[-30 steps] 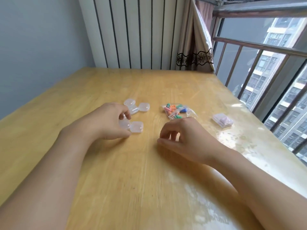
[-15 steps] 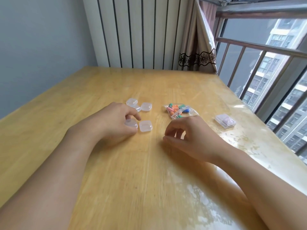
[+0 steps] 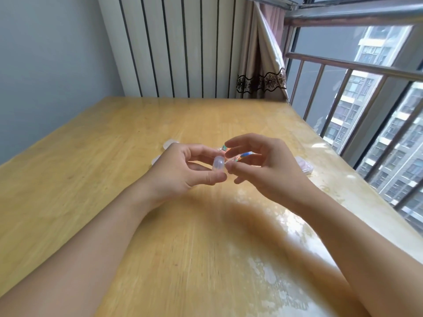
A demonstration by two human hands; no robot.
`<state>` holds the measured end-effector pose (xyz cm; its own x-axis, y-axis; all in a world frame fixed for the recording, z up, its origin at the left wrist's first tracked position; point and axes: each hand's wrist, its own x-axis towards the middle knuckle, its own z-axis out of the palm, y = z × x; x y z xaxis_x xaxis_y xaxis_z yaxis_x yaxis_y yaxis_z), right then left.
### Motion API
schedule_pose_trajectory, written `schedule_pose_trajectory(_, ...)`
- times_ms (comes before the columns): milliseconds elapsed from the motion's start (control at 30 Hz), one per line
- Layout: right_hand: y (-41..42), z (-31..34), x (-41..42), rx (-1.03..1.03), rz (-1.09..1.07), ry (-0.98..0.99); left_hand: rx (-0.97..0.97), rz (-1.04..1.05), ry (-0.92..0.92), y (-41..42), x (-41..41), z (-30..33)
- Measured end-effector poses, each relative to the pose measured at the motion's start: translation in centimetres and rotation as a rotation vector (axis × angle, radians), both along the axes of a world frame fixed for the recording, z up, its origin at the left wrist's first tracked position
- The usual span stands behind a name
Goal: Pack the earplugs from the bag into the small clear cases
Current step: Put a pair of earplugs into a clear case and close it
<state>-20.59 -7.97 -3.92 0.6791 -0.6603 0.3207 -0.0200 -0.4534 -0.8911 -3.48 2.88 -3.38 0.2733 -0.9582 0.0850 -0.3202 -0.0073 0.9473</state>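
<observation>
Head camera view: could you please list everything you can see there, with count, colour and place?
Table: one, light wood, fills the foreground.
Small case: one, clear, pinched in the left hand above the table.
Other cases: at least two, clear, on the table behind the left hand, mostly hidden.
Bag: one, clear with coloured glints, behind the right hand's fingers, contents hidden.
Box: one, pale, on the table right of the hands.
Curtain: one, beige with dark lace band, far corner.
Railing: metal bars, right side.
Left hand: holds the small case.
Right hand: fingers curled near the case, holds nothing visible.
</observation>
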Motion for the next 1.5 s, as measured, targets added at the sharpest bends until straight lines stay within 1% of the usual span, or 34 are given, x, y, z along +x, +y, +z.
schedule_pose_trajectory(133, -0.2, 0.2, -0.2, 0.135, 0.036, 0.034, -0.019, 0.034, -0.017, -0.2, -0.4, -0.4)
schedule_pose_trajectory(300, 0.0, -0.3, 0.0, 0.184, 0.054, 0.032, -0.056, 0.078, -0.025, -0.5, -1.0, -0.7)
schedule_pose_trajectory(567, 0.1, -0.3, 0.0, 0.131, 0.001, 0.001, -0.046, 0.027, 0.028, -0.2, -1.5, -0.4)
schedule_pose_trajectory(633, 0.4, -0.4, 0.1, 0.085, -0.020, -0.005, -0.031, 0.022, 0.042, -0.2, -1.3, -0.5)
schedule_pose_trajectory(700, 0.6, -0.5, 0.2, 0.024, -0.026, -0.006, -0.018, 0.027, 0.075, -0.3, -1.1, -0.7)
schedule_pose_trajectory(767, 0.7, -0.3, 0.2, 0.020, -0.026, -0.006, -0.009, 0.014, 0.107, -0.2, -1.0, -0.7)
schedule_pose_trajectory(833, 0.4, -0.1, 0.0, 0.021, -0.038, 0.005, 0.002, -0.015, 0.184, -0.2, -0.9, -0.4)
schedule_pose_trajectory(900, -0.1, 0.1, -0.3, -0.050, -0.055, 0.031, 0.026, -0.027, 0.337, -0.3, -0.8, 0.0)
schedule_pose_trajectory(933, -0.3, 0.1, -0.4, -0.128, -0.038, 0.059, 0.042, -0.027, 0.393, -0.2, -0.8, 0.3)
schedule_pose_trajectory(967, -0.5, 0.2, -0.6, -0.227, -0.006, 0.099, 0.057, -0.029, 0.411, -0.2, -0.9, 0.4)
schedule_pose_trajectory(1033, -0.5, 0.1, -0.7, -0.416, 0.050, 0.165, 0.089, -0.032, 0.369, -0.3, -1.1, 0.3)
schedule_pose_trajectory(1100, -0.1, -0.2, -0.5, -0.471, 0.034, 0.162, 0.090, -0.036, 0.304, -0.3, -1.4, 0.0)
schedule_pose_trajectory(1167, 0.1, -0.3, -0.2, -0.391, -0.013, 0.117, 0.069, -0.040, 0.253, -0.3, -1.6, -0.1)
schedule_pose_trajectory(1200, 0.0, -0.3, -0.1, -0.290, -0.016, 0.096, 0.048, -0.037, 0.236, -0.2, -1.6, -0.1)
schedule_pose_trajectory(1300, -0.7, 0.1, -0.3, 0.113, 0.055, 0.047, -0.070, 0.022, 0.157, -0.3, -1.5, -0.2)
schedule_pose_trajectory(1333, -0.9, 0.2, -0.5, 0.203, 0.079, 0.045, -0.105, 0.042, 0.120, -0.3, -1.5, -0.2)
schedule_pose_trajectory(1433, -0.8, 0.3, -0.5, 0.356, 0.133, 0.037, -0.175, 0.080, 0.015, -0.4, -1.6, -0.4)
schedule_pose_trajectory(1500, -0.8, 0.3, -0.6, 0.396, 0.158, 0.027, -0.197, 0.093, -0.010, -0.4, -1.6, -0.5)
